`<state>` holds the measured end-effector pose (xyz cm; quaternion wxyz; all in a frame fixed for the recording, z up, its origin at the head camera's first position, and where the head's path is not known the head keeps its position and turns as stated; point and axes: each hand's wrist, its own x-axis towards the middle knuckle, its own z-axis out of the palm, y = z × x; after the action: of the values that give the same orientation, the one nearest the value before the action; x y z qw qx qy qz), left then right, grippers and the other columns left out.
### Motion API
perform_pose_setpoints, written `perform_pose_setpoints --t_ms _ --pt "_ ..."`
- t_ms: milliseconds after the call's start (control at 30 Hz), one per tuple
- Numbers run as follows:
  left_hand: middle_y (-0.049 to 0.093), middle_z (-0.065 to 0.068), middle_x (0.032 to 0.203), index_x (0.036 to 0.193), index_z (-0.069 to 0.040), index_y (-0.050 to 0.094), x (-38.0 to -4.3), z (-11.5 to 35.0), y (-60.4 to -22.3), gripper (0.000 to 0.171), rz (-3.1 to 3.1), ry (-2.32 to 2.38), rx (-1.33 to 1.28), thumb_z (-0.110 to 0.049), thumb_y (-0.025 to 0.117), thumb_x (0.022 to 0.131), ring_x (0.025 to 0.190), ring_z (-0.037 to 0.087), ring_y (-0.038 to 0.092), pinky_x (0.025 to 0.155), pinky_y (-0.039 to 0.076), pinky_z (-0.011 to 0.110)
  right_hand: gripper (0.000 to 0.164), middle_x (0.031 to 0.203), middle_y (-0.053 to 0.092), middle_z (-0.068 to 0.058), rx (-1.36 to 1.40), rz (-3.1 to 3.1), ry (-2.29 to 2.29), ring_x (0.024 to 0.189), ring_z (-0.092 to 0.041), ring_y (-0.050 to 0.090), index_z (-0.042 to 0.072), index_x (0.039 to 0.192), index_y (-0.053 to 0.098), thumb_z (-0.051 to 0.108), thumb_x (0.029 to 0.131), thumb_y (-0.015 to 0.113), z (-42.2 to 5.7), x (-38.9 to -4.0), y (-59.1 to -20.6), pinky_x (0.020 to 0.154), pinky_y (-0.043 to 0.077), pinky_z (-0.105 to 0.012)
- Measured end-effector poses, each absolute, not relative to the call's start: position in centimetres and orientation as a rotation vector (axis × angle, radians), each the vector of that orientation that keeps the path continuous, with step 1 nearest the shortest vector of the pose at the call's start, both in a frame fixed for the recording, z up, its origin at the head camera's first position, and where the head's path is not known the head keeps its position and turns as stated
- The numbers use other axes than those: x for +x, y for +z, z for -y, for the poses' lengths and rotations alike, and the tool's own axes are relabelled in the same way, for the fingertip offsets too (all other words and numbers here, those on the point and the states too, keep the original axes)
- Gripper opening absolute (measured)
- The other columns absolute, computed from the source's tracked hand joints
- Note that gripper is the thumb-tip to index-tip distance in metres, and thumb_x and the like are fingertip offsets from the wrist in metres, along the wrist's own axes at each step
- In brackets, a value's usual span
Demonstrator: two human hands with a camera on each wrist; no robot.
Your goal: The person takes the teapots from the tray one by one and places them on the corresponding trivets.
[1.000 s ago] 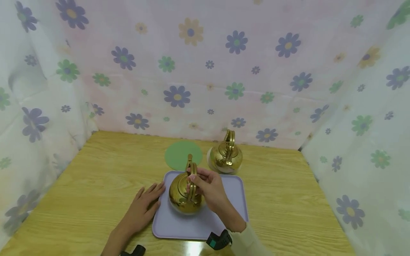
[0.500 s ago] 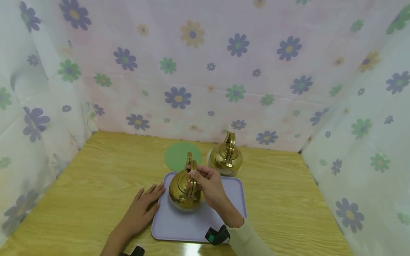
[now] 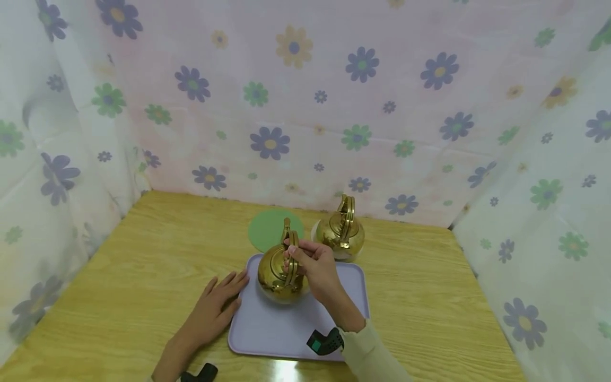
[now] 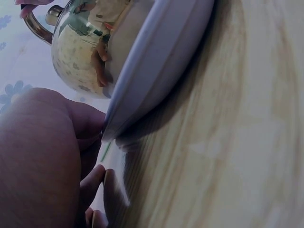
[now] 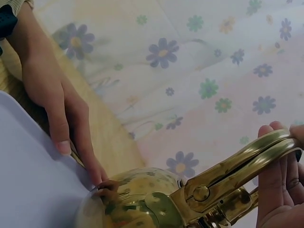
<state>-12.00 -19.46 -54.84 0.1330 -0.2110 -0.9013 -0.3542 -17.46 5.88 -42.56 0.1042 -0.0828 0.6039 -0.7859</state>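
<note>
My right hand [image 3: 321, 266] grips the arched handle of a brass kettle [image 3: 274, 276], thumb and fingers curled round it. The kettle is over the far left part of a lilac tray [image 3: 272, 337]; whether its base touches the tray I cannot tell. In the right wrist view the double-bar brass handle [image 5: 237, 159] crosses the fingers. My left hand [image 3: 212, 310] lies flat at the tray's left edge, fingers straight. Its thumb touches the tray rim [image 4: 142, 57] in the left wrist view. The kettle's spout points away, toward a round green mat [image 3: 267, 228] that it partly hides.
A second brass kettle [image 3: 339, 236] stands behind the tray to the right, on a pale round mat [image 3: 314, 232] mostly hidden beneath it. The wooden table [image 3: 420, 297] meets a flower-patterned curtain [image 3: 305, 122] at the back and both sides.
The gripped kettle has moved up in the head view, away from me, and its spout now overlaps the green mat more. My left hand stays at the tray's edge.
</note>
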Motion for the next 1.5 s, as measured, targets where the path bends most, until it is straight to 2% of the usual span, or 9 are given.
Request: perform_pose_setpoints --t_ms 133,300,400,600,700,833,933,1233,1500 --pt "0.052 0.010 0.152 0.144 -0.006 0.058 -12.1 19.4 -54.9 0.046 2.612 -1.028 -0.615 -0.012 0.061 0.099 0.140 0.044 0.046 0.115 0.019 0.067 0.039 0.117 0.072 -0.022 -0.244 -1.778 -2.320 0.073 -0.007 0.071 -0.022 0.131 0.053 0.001 0.100 0.058 -6.0 -17.8 -42.6 0.064 0.059 -0.023" --pt "0.052 0.009 0.153 0.145 -0.006 0.057 -12.1 19.3 -54.9 0.045 2.640 -1.047 -0.610 -0.014 0.060 0.100 0.142 0.044 0.044 0.115 0.018 0.068 0.039 0.096 0.075 -0.008 -0.263 -1.777 -2.330 0.071 -0.008 0.070 -0.021 0.131 0.054 0.004 0.100 0.059 -6.0 -18.1 -42.5 0.065 0.060 -0.024" --pt "0.051 0.009 0.154 0.145 -0.006 0.057 -12.0 19.3 -54.7 0.044 2.665 -1.077 -0.604 -0.015 0.058 0.102 0.143 0.043 0.042 0.114 0.017 0.070 0.037 0.091 0.074 -0.003 -0.269 -1.781 -2.333 0.073 -0.009 0.070 -0.019 0.129 0.057 0.005 0.101 0.060 -6.0 -18.2 -42.4 0.066 0.060 -0.025" --pt "0.052 0.011 0.152 0.144 -0.004 0.058 -12.1 19.2 -54.6 0.043 2.658 -1.060 -0.613 -0.014 0.059 0.101 0.142 0.045 0.043 0.112 0.019 0.072 0.035 0.091 0.073 -0.006 -0.260 -1.781 -2.348 0.074 -0.010 0.070 -0.018 0.127 0.058 0.004 0.100 0.060 -5.9 -18.4 -42.1 0.067 0.061 -0.027" --pt "0.052 0.011 0.152 0.143 -0.004 0.058 -12.2 19.2 -54.7 0.043 2.663 -1.052 -0.609 -0.013 0.059 0.101 0.142 0.044 0.043 0.113 0.018 0.071 0.034 0.100 0.074 -0.016 -0.252 -1.780 -2.358 0.074 -0.011 0.070 -0.018 0.127 0.059 0.003 0.100 0.060 -5.8 -18.5 -42.0 0.068 0.061 -0.028" --pt "0.051 0.010 0.153 0.144 -0.005 0.058 -12.2 19.2 -54.8 0.044 2.677 -1.063 -0.593 -0.013 0.059 0.101 0.143 0.043 0.042 0.115 0.017 0.070 0.034 0.122 0.069 -0.026 -0.246 -1.778 -2.365 0.078 -0.010 0.070 -0.017 0.128 0.058 0.003 0.101 0.059 -5.7 -18.8 -42.1 0.068 0.061 -0.028" --pt "0.051 0.010 0.153 0.143 -0.004 0.058 -12.1 19.3 -54.8 0.044 2.675 -1.063 -0.592 -0.013 0.059 0.100 0.143 0.043 0.043 0.115 0.017 0.070 0.033 0.119 0.071 -0.022 -0.242 -1.768 -2.372 0.078 -0.009 0.069 -0.018 0.128 0.058 0.002 0.101 0.059 -5.7 -18.9 -42.2 0.068 0.061 -0.027" --pt "0.052 0.010 0.152 0.143 -0.004 0.059 -12.1 19.2 -54.7 0.043 2.665 -1.065 -0.594 -0.012 0.060 0.100 0.143 0.044 0.043 0.114 0.018 0.071 0.039 0.087 0.072 0.000 -0.265 -1.733 -2.380 0.073 -0.009 0.068 -0.022 0.131 0.053 0.005 0.102 0.058 -5.7 -19.4 -42.1 0.066 0.060 -0.027" --pt "0.051 0.011 0.153 0.143 -0.003 0.058 -12.0 19.2 -54.4 0.044 2.690 -1.076 -0.580 -0.012 0.059 0.100 0.144 0.043 0.042 0.115 0.017 0.071 0.036 0.090 0.073 -0.001 -0.233 -1.733 -2.394 0.071 -0.009 0.066 -0.018 0.129 0.057 0.006 0.103 0.058 -5.7 -19.9 -42.2 0.064 0.058 -0.024"
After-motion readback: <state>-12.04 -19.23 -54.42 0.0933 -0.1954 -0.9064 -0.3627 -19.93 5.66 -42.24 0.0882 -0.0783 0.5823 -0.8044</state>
